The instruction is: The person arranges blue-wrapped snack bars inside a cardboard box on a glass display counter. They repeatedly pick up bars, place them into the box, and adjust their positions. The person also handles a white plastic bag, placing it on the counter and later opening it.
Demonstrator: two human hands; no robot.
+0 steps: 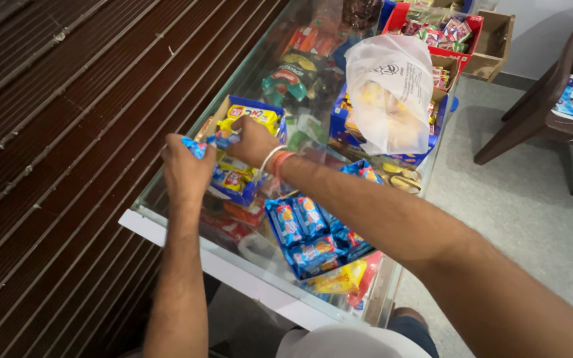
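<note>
Head cam: left hand [186, 169] & right hand [250, 140] both gripping blue snack pkt [208, 143] over open blue box [247, 149], near glass counter [167, 222] left edge.

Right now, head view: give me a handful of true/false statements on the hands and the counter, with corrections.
1. Both hands are at the open blue box of snack packets. True: the left hand and right hand meet over the blue box.
2. The right wrist is bare. False: it wears bangles.
3. A white plastic bag lies over a box farther along the counter. True: the white plastic bag covers part of it.
4. The counter top is solid wood. False: the glass counter shows goods beneath.
5. The blue biscuit packets are in the left hand. False: the blue biscuit packets lie on the glass nearer the person.
</note>
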